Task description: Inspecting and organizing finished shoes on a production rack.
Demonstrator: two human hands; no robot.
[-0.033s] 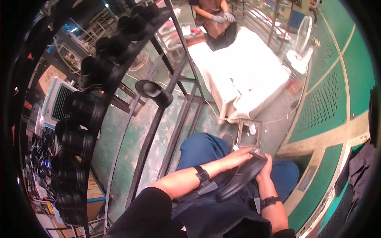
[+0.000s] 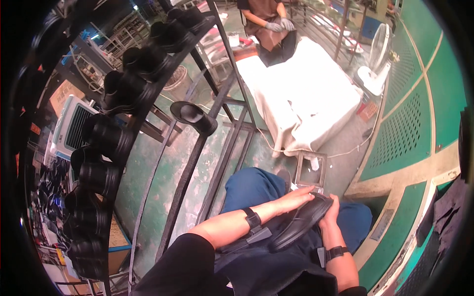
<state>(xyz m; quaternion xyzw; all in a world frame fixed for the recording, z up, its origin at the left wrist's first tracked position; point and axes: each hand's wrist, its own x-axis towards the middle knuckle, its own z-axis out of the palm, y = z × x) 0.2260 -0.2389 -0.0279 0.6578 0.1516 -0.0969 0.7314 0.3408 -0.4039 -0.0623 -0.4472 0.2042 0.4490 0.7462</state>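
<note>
Black shoe on lap — left hand atop, right hand alongside.

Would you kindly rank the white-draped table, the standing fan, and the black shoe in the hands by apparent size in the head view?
1. White-draped table, clearly largest.
2. and 3. Black shoe and standing fan look alike; the shoe sits much nearer the camera, so that order is unsure.

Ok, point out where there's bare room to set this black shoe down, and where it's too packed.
Free: the white cloth-covered table ahead and the green floor between the rack and the knees. Crowded: the rack's curved row of black shoes, and the lap, where both hands hold the black shoe.
</note>
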